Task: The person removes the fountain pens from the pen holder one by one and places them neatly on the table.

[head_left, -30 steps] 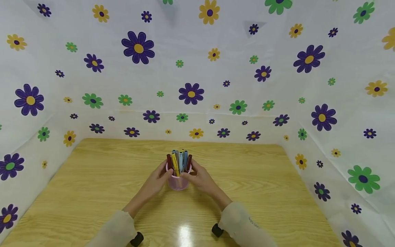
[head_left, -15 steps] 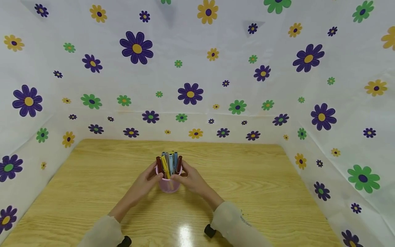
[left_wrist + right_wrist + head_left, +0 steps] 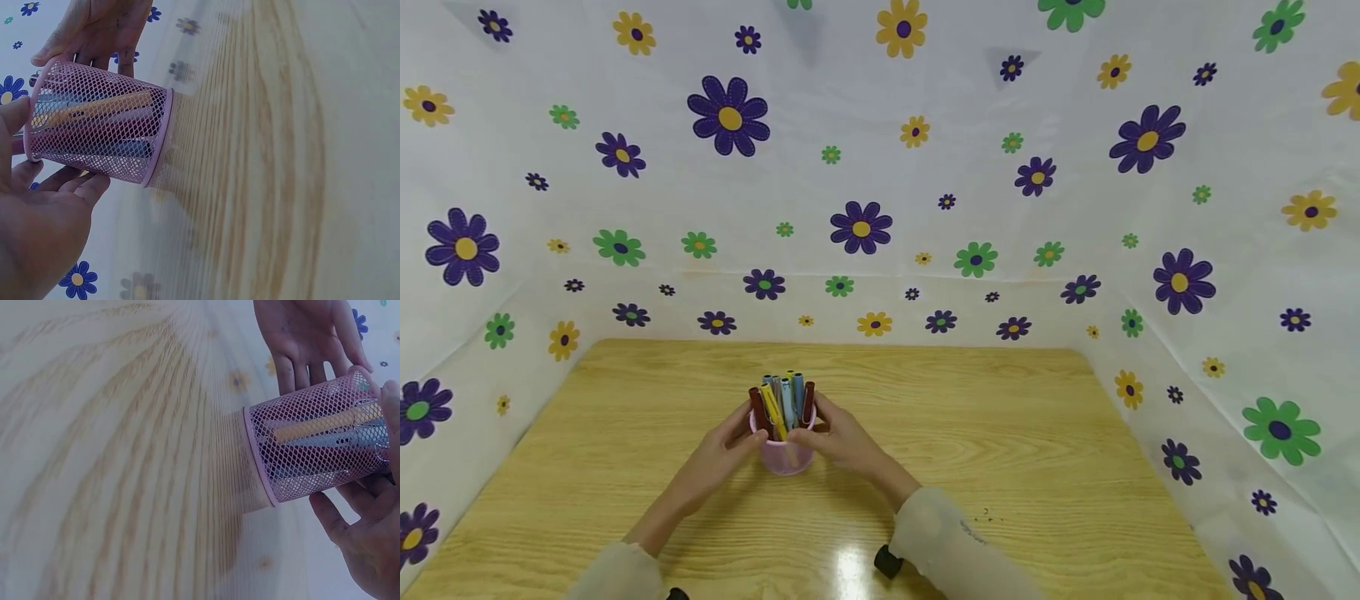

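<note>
A pink mesh pen holder (image 3: 786, 461) stands upright at the table's middle, left of centre in the head view. Several pens fill it, among them a yellow pen (image 3: 772, 407), a light blue pen (image 3: 787, 402) and a dark red pen (image 3: 808, 403). My left hand (image 3: 724, 452) grips its left side, thumb near the rim. On the right side my right hand (image 3: 848, 442) holds it likewise. Through the mesh (image 3: 94, 125) in the left wrist view, the pens' lower parts show. The base (image 3: 261, 456) is at the tabletop; whether it touches, I cannot tell.
A light wood-grain table (image 3: 1000, 433) spreads around the hands. Flower-printed white sheeting (image 3: 880, 167) encloses its back and both sides. A few small dark marks (image 3: 988, 515) show on the tabletop at right. Dark wrist cameras (image 3: 888, 562) sit by the sleeves.
Both hands have moved the pen holder left and slightly nearer to me, keeping the same hold. The sleeves shifted left with them, and the dark marks on the table have come into view.
</note>
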